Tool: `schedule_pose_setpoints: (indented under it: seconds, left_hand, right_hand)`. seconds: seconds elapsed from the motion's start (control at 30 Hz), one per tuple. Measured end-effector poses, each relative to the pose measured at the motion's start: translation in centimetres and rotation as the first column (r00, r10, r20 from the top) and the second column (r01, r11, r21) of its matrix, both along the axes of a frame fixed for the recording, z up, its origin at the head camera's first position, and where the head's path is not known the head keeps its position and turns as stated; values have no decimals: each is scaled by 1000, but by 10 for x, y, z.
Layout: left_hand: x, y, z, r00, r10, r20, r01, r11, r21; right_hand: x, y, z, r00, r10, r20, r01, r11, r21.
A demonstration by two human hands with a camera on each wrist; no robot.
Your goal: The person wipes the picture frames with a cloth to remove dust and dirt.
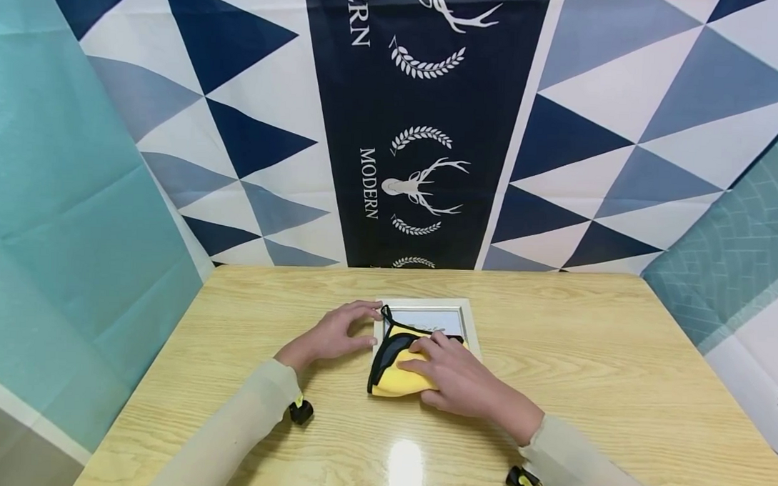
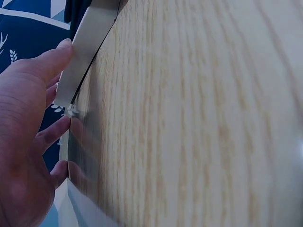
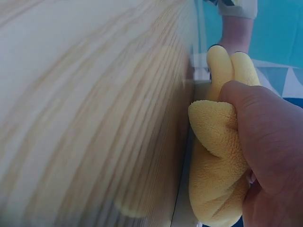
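Observation:
A light-framed picture frame [image 1: 470, 317] lies flat on the wooden table, its lower part covered by a yellow cleaning cloth [image 1: 393, 381]. The cloth has black trim, a dark patch and a hanging loop at its upper left corner. My right hand [image 1: 451, 374] grips the cloth over the frame, fingers spread on top. In the right wrist view the fluffy cloth [image 3: 218, 165] bunches in folds against the thumb. Along the frame's left edge, my left hand [image 1: 334, 332] rests with thumb and fingers apart. Its thumb touches the frame's side [image 2: 83, 56] in the left wrist view.
The wooden table [image 1: 279, 454] reaches back to a patterned wall covering [image 1: 426, 94] with triangles and deer heads. Teal sheets [image 1: 75, 189] hang at the left and right. Small black wrist cameras [image 1: 301, 411] sit beneath both cuffs.

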State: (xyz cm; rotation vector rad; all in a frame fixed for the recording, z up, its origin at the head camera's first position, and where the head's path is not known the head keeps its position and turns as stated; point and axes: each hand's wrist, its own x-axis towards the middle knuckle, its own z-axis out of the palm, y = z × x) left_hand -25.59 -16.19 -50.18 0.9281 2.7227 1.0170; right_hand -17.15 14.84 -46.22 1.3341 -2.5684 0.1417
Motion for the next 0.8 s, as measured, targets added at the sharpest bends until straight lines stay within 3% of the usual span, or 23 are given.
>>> schedule_pose_setpoints:
  seconds: [0.1, 0.2, 0.5, 0.63, 0.8]
  left_hand:
    - [-1, -2, 0, 1000, 9, 4, -9, 1000, -6]
    - [2, 1, 8, 999, 22, 50, -22, 1000, 2]
    - [2, -1, 6, 1000, 8, 6, -8, 1000, -7]
    - [-4, -1, -2, 1000, 8, 17, -8, 1000, -7]
    - [-21, -6, -25, 1000, 20, 16, -20, 999, -39]
  right_hand:
    - [-1, -10, 2, 1000, 8, -1, -8, 1000, 18]
    - [-2, -17, 3, 1000, 8, 12, -8, 1000, 30]
    - [-4, -19, 2, 999, -4, 50, 2, 999, 45]
    - [-4, -18, 3, 999, -10, 52, 7, 999, 52]
    - [-3, -17, 5, 998, -9, 61, 5, 998, 60]
